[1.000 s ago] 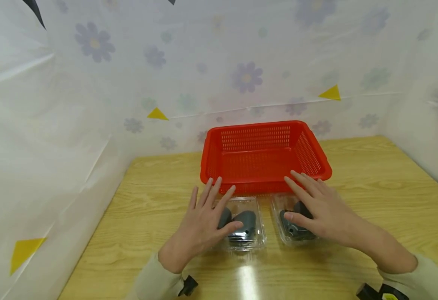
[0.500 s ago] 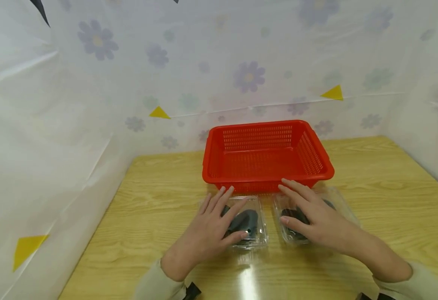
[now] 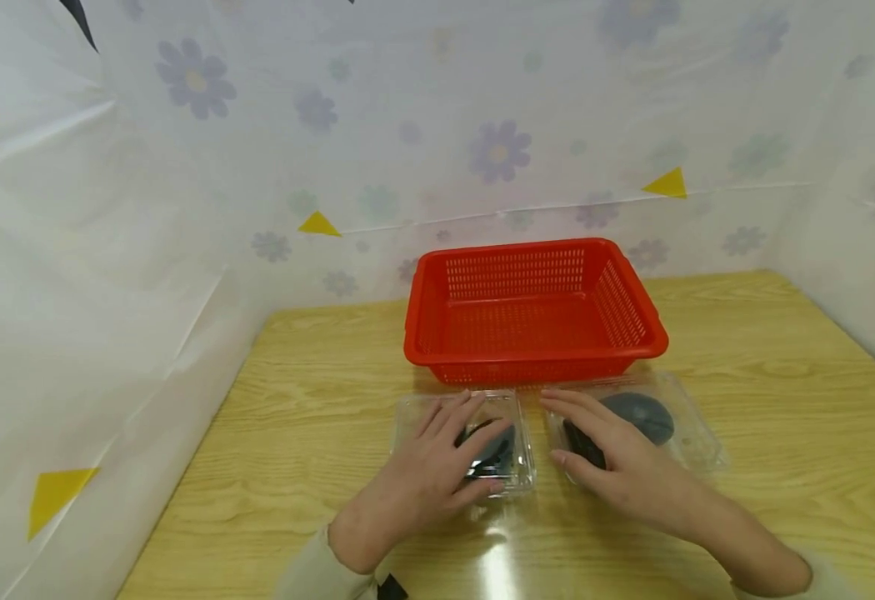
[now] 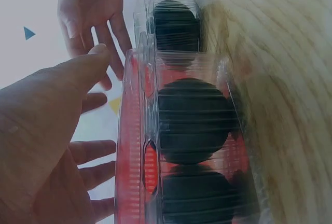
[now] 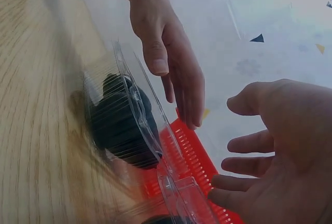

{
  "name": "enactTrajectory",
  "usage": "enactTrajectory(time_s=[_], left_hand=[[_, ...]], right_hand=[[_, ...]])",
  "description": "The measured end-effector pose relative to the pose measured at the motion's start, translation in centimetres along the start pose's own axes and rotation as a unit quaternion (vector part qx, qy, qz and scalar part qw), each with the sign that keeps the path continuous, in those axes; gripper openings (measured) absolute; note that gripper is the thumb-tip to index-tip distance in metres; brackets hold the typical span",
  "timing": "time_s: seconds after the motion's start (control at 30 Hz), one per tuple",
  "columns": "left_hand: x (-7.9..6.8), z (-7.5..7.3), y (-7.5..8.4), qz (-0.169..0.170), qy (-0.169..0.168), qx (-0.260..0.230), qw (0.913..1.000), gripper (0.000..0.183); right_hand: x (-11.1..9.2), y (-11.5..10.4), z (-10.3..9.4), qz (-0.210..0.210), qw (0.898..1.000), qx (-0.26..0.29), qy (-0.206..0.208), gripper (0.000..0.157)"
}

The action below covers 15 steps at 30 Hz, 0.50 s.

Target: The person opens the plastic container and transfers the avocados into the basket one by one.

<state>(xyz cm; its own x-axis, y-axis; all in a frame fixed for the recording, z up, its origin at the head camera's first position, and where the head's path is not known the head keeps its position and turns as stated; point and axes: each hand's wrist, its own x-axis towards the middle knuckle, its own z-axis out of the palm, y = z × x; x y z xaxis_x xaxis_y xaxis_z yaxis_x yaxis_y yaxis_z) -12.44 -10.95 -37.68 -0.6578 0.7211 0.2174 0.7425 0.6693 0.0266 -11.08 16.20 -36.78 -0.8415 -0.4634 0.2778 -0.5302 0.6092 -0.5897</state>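
Two clear plastic clamshell boxes stand side by side on the table, both closed. Dark grey-green rounded items (image 3: 640,415) sit inside; their kind is unclear. Over the left box (image 3: 407,410) my left hand (image 3: 426,479) is spread, palm down, fingers extended. Above the right box (image 3: 696,433) my right hand (image 3: 628,462) lies the same way, thumb apart. From the left wrist view, a gap shows between my left fingers and the lid beside the dark round items (image 4: 194,120). The right wrist view has my right hand (image 5: 295,146) apart from the lid, holding nothing.
A red plastic basket (image 3: 535,372) with slotted walls stands right behind the boxes, nothing visible in it. The wooden table (image 3: 295,417) extends to both sides. A flower-patterned white sheet (image 3: 407,100) hangs behind.
Both hands have come slightly down and toward the person over the boxes. More of the right box and its dark item now shows. Boxes and basket stay in place.
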Motion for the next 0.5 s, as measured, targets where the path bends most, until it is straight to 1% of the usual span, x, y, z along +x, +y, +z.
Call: enactTrajectory(time_s=[0.1, 0.2, 0.3, 0.43, 0.5], left_hand=[[0.2, 0.2, 0.0, 0.037, 0.04, -0.001, 0.9985, 0.058], [0.4, 0.4, 0.1, 0.073, 0.083, -0.004, 0.9938, 0.048], [0.6, 0.5, 0.3, 0.101, 0.116, -0.006, 0.9881, 0.036], [0.7, 0.6, 0.4, 0.126, 0.159, 0.009, 0.9791, 0.026], [0.8, 0.7, 0.5, 0.133, 0.176, 0.01, 0.9754, 0.023]], right_hand=[[-0.1, -0.2, 0.1, 0.006, 1.0, 0.015, -0.003, 0.048], [-0.3, -0.4, 0.2, 0.008, 0.999, 0.031, -0.006, 0.043], [-0.4, -0.5, 0.5, 0.007, 0.997, 0.07, -0.013, 0.04], [-0.8, -0.9, 0.8, 0.02, 0.99, 0.135, -0.047, 0.04], [-0.9, -1.2, 1.0, 0.032, 0.985, 0.154, -0.067, 0.042]])
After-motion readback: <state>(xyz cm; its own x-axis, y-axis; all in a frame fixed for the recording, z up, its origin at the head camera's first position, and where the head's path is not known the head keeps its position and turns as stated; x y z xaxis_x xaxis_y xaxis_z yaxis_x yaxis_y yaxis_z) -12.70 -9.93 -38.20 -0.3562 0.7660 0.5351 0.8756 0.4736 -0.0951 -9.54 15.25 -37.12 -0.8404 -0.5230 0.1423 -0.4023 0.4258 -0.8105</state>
